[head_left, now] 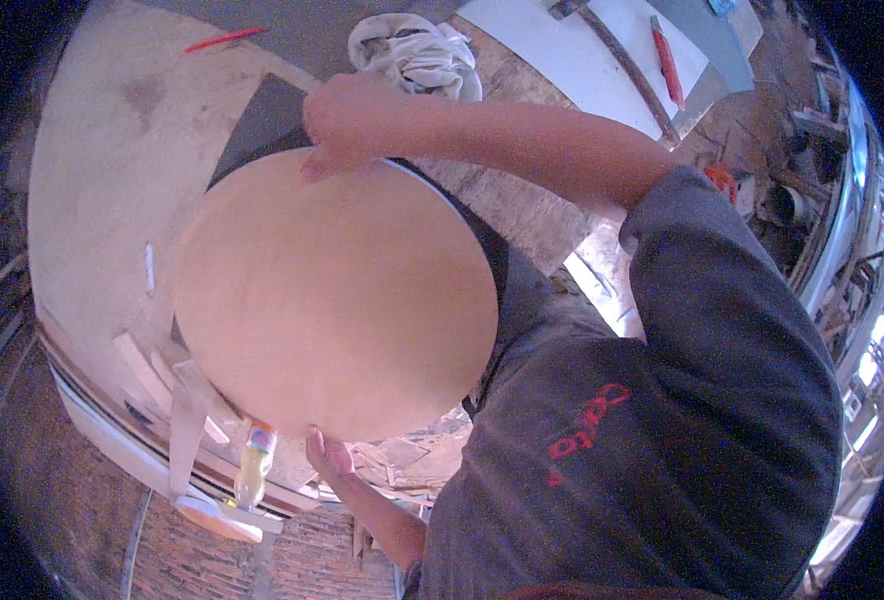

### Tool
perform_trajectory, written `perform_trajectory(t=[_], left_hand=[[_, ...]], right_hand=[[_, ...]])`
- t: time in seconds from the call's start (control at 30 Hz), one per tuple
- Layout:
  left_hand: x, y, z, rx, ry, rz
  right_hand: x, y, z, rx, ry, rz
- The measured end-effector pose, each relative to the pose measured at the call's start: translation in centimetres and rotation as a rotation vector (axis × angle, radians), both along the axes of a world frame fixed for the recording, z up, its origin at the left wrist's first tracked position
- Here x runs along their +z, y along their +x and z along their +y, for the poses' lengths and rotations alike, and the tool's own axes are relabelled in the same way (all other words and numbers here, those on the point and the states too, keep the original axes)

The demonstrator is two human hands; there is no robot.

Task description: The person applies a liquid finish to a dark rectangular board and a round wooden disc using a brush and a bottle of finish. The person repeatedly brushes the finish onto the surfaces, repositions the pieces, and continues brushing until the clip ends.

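Observation:
A smooth, light wooden oval board (pixel 337 290) lies level in front of me and fills the middle of the view. At its far edge my right hand (pixel 352 120) is closed on the rim, the thumb resting on top. My left hand (pixel 332 455) grips the opposite rim from below, with a fingertip showing over the edge and the other fingers partly hidden. Beneath the board, dark grey material (pixel 259 125) sticks out at the upper left and along the right side.
On the pale worktop (pixel 112 180) lie a red pen-like stick (pixel 227 40) and a short white stick (pixel 149 270). A crumpled white cloth (pixel 417 60) sits beyond my right hand. A red-handled cutter (pixel 667 65) lies near a dark bar (pixel 627 70). Wood strips (pixel 147 380) and a yellowish bottle (pixel 255 468) stand lower left.

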State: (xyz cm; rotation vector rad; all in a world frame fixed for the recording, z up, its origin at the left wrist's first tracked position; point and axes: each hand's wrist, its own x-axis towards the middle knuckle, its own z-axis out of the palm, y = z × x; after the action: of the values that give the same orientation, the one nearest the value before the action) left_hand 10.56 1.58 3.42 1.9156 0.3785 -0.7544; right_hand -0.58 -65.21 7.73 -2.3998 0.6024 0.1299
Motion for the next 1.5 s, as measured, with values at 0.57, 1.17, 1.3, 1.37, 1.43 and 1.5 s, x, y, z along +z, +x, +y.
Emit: perform_trajectory(t=[0.57,1.17,1.3,1.37,1.43,1.5], left_hand=[[4.1,-1.6,-8.3,0.148,-0.301,0.135],[6.8,-2.1,-7.7,-0.502,0.283,-0.178],[9.5,-3.4,-2.9,-0.581,0.406,-0.302],[8.9,-5.5,-1.6,-0.435,0.445,-0.52],[8.1,-7.2,-1.1,-0.202,0.287,-0.523],[6.9,-10.0,0.3,-0.076,0.299,-0.595]], right_hand=[[0.3,1.4,1.9,-0.141,-0.531,0.176],[-2.9,-0.7,-4.1,-0.076,-0.629,0.314],[0.0,5.0,7.4,-0.171,-0.674,0.347],[1.9,5.2,13.4,-0.117,-0.741,0.064],[-0.4,4.0,15.1,-0.043,-0.862,0.103],[2.0,4.7,22.1,0.108,-0.868,0.309]])
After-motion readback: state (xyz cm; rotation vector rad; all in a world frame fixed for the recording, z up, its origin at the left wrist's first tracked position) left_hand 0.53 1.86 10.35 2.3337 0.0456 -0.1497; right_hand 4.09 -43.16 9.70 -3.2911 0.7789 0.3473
